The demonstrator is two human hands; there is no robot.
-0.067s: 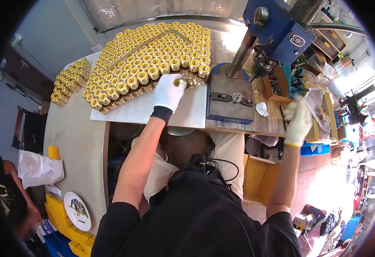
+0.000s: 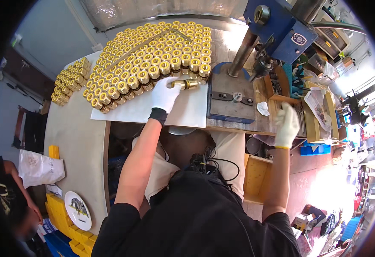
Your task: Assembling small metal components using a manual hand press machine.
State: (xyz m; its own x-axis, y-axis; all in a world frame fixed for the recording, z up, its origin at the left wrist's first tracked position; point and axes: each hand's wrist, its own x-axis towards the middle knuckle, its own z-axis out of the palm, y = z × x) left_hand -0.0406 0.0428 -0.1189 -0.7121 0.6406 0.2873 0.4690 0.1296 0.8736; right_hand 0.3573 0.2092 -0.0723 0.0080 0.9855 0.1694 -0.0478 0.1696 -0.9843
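Brass fitting [image 2: 186, 84] lies on its side on a white sheet [image 2: 183, 112], pinched in the gloved left hand [image 2: 165, 95] just below rows of upright brass fittings [image 2: 149, 64] at twelve o'clock. At three o'clock, the gloved right hand [image 2: 287, 125] rests loosely curled, holding nothing, on the bench [image 2: 239, 125] edge beside a blue drill press [image 2: 277, 30].

Cluttered workshop — grey wall [image 2: 46, 38], sunlit floor [image 2: 333, 192].
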